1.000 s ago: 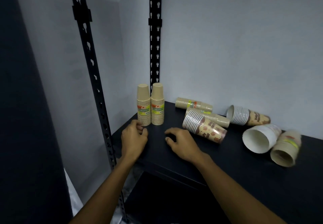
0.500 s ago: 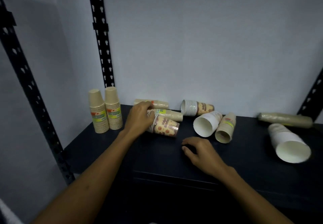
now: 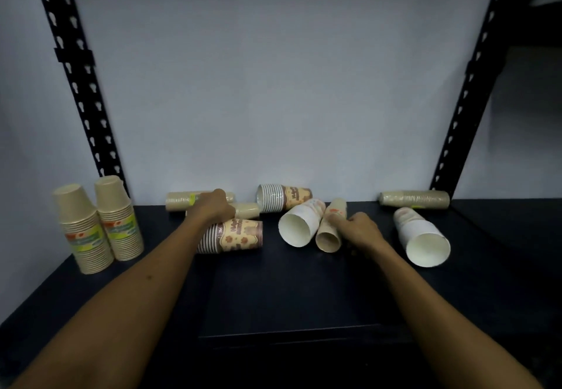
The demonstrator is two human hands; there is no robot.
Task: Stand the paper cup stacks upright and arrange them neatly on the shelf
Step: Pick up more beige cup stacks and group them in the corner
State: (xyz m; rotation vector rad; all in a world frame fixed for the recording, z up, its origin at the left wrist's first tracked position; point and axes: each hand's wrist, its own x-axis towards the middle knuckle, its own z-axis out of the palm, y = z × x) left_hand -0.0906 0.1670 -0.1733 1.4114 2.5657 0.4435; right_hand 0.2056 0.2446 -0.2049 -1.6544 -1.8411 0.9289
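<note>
Close to the camera, the front of the dark black shelf (image 3: 289,297) is bare, with lots of open room between the two arms. The front edge runs across just below that.

Farther in, the left hand (image 3: 214,206) curls over a long tan stack of paper cups lying by the wall (image 3: 179,203), gripping it. Half a second ago this hand sat lower, on the brown patterned cup stack lying in front (image 3: 240,235). The right hand (image 3: 360,230) has moved up from the bare shelf, and its fingertips now pinch the side of a small tan cup stack lying with its mouth toward us (image 3: 330,230). Just beside it lies a wide white cup stack (image 3: 299,226).

Off to the right lies a big white cup stack (image 3: 422,236), with open shelf past it. At the far left, two tan cup stacks stand upright (image 3: 100,224), mouths down, close to the shelf's left edge.

At the back, another patterned stack (image 3: 284,201) and a long tan stack (image 3: 415,199) lie by the pale wall (image 3: 273,84).
</note>
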